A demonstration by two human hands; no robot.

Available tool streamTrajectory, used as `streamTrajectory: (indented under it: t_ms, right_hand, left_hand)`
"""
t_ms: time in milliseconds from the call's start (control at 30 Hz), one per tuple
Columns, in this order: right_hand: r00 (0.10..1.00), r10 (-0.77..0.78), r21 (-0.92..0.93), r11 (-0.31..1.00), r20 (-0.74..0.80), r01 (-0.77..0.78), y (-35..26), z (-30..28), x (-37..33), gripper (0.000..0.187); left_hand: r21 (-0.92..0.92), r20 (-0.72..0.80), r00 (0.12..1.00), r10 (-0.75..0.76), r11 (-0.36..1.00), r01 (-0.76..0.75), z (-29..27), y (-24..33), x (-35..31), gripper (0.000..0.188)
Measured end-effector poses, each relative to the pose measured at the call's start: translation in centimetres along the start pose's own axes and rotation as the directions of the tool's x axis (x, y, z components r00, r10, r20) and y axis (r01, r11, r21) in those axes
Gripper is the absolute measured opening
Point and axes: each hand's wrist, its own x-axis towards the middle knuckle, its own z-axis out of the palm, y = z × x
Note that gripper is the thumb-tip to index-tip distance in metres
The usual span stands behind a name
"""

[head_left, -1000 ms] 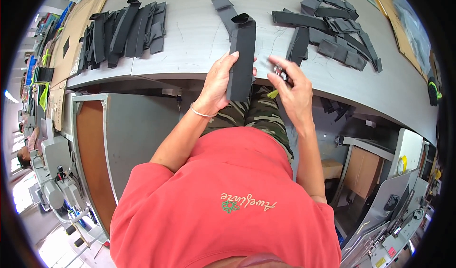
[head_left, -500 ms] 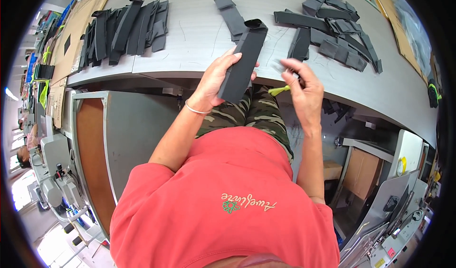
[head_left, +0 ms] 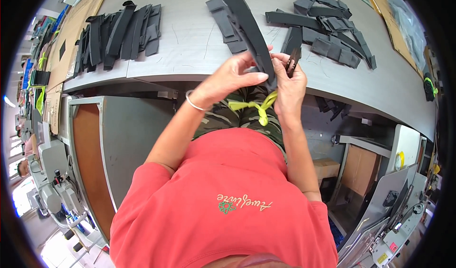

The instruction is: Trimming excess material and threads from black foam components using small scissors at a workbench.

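Clamping the near end of the black fabric strip [head_left: 248, 25], left hand [head_left: 237, 75] has its thumb in front, other fingers behind. Right hand [head_left: 290, 87] fingers are wrapped on dark snips [head_left: 293, 61]; its thumb and forefinger meet the strip's right edge, can't tell whether they pinch it too. Yellow-green tie [head_left: 261, 113] dangles below the strip's near end.

Changed: half a second ago the right hand was off to the strip's right and the far end leaned right; now it leans left and both hands meet at the near end. Reads as work shifting to that end, two-handed, with the snips pointing away from the strip.

Edges and room: the tabletop's [head_left: 187, 54] near edge runs by the strip's near end. Folded grey strips [head_left: 219, 18] sit just left of its far half, overlapping in view; contact unclear. Further left, thread-littered tabletop gives swing room up to the row of dark strips [head_left: 118, 37]. Tighter on the strip's right: the jumbled strip pile [head_left: 335, 23] starts just past the right fingertips.
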Motion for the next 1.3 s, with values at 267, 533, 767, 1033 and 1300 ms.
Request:
streamTrajectory:
  t_ms: [267, 533, 767, 1033, 1300]
  right_hand:
    - [0.998, -0.047, -0.179, 0.983, -0.04, 0.039, -0.9, 0.8, -1.5, 0.008]
    - [0.992, 0.08, -0.223, 0.973, 0.101, -0.055, -1.3, 0.1, -2.9, 0.008]
    - [0.955, 0.012, -0.225, 0.973, 0.295, 0.058, -2.3, -0.7, -1.9, 0.016]
    - [0.868, -0.222, -0.6, 0.646, 0.444, 0.472, -3.1, 0.2, -0.1, 0.021]
    - [0.764, -0.385, -0.581, 0.498, 0.517, 0.644, -2.2, 0.3, 0.8, 0.012]
  left_hand:
    - [-0.509, -0.136, 0.988, -0.07, 0.861, -0.009, -0.1, -0.4, -0.1, 0.071]
    - [-0.219, -0.037, 0.999, 0.019, 0.975, -0.026, -1.0, -0.3, -1.1, 0.083]
    - [-0.446, -0.102, 0.994, -0.044, 0.895, -0.006, -1.4, -0.3, -1.5, 0.036]
    - [-0.406, -0.043, 0.991, -0.128, 0.908, 0.099, -1.4, 0.1, -2.1, 0.046]
    - [-0.112, 0.153, 0.976, -0.156, 0.978, 0.174, -0.9, 0.1, -2.4, 0.072]
